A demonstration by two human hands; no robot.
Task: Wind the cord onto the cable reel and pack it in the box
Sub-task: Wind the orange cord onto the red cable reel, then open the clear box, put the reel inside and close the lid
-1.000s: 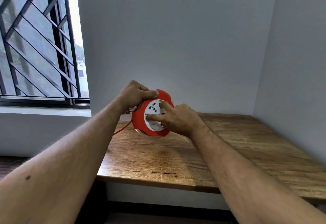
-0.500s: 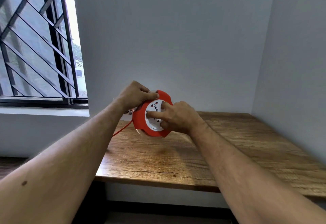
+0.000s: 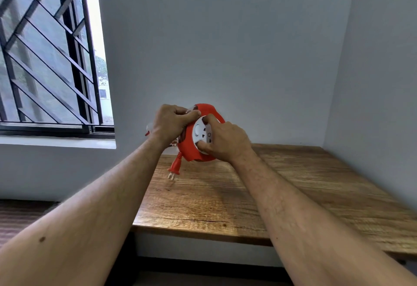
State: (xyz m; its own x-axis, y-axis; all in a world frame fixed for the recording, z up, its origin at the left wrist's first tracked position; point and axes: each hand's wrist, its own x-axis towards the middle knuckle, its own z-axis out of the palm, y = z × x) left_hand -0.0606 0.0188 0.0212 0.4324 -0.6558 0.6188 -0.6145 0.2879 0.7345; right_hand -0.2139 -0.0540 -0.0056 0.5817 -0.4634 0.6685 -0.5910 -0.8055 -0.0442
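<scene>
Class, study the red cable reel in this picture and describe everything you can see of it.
The cable reel is a round red plastic casing with a white socket face turned toward the camera. It is held in the air above the wooden table. The left hand grips its upper left edge; the right hand pinches the white face. Its red plug dangles below.

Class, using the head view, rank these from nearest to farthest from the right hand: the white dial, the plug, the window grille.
1. White dial: under the right hand fingertips.
2. Plug: hanging below left of the reel.
3. Window grille: far left.
</scene>
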